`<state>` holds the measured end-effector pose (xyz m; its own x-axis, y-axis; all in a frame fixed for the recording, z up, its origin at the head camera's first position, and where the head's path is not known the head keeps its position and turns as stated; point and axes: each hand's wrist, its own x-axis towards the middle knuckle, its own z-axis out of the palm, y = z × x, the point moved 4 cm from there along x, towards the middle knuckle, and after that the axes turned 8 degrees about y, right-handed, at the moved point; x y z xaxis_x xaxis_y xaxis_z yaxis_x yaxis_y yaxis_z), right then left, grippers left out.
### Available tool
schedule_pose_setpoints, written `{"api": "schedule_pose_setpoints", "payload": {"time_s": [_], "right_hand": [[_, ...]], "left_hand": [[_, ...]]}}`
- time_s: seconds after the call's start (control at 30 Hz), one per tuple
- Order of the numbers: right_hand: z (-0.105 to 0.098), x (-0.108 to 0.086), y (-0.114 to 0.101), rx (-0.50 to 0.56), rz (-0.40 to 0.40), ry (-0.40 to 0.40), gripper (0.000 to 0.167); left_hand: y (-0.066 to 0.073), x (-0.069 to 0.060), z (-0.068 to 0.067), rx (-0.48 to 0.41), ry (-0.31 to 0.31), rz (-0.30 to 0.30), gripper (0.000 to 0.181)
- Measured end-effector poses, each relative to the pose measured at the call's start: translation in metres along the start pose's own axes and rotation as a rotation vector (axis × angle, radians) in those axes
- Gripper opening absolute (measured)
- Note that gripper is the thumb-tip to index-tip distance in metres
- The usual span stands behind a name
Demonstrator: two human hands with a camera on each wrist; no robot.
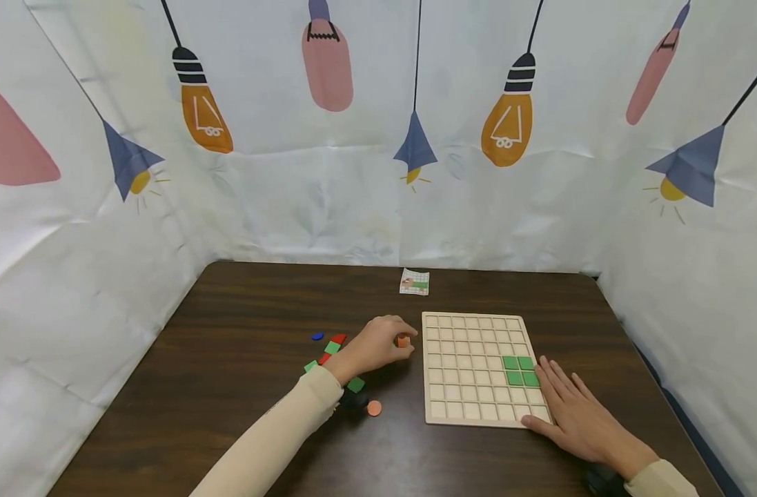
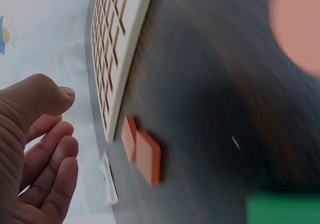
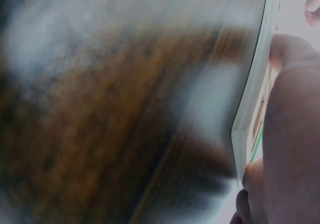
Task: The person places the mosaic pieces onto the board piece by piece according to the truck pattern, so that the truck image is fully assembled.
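My left hand (image 1: 378,342) hovers over the table left of a pale wooden grid board (image 1: 471,411). Its thumb and fingers are loosely bent and apart, with nothing between them in the left wrist view. Two orange tiles (image 2: 148,156) lie just beyond these fingertips, beside the board's edge; from the head they show partly behind the hand. My right hand (image 1: 577,414) lies flat with straight fingers along the board's right edge, its thumb at the near corner. Beside its fingertips, several green square tiles (image 1: 513,377) form a block in the grid.
Left of the board lie loose pieces, partly covered by the left forearm: red tiles (image 1: 339,338), green tiles (image 1: 356,384), a blue piece (image 1: 317,336) and a round orange disc (image 1: 374,408). A small printed card (image 1: 414,282) lies at the table's (image 1: 291,290) back edge. Patterned cloth (image 1: 366,207) hangs around it.
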<state>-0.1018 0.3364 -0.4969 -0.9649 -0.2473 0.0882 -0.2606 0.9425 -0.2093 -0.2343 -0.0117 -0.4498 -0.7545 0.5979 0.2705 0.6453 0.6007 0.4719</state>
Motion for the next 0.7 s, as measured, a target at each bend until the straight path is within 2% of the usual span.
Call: {"api": "schedule_pose_setpoints", "payload": {"time_s": [0.13,0.3,0.47,0.7], "right_hand": [[0.0,0.0,0.0,0.035,0.013,-0.011,0.101],[-0.001,-0.001,0.0,0.057,0.025,-0.021,0.101],[-0.001,-0.002,0.0,0.049,0.019,-0.012,0.101],[0.0,-0.001,-0.001,0.009,-0.004,0.004,0.1]], "left_hand": [[-0.011,-0.012,-0.009,0.01,0.041,-0.032,0.028],[-0.023,-0.024,-0.017,-0.006,0.064,-0.058,0.029],[-0.037,-0.036,-0.023,-0.016,0.073,-0.109,0.032],[-0.053,-0.052,-0.035,0.043,0.137,-0.145,0.033]]}}
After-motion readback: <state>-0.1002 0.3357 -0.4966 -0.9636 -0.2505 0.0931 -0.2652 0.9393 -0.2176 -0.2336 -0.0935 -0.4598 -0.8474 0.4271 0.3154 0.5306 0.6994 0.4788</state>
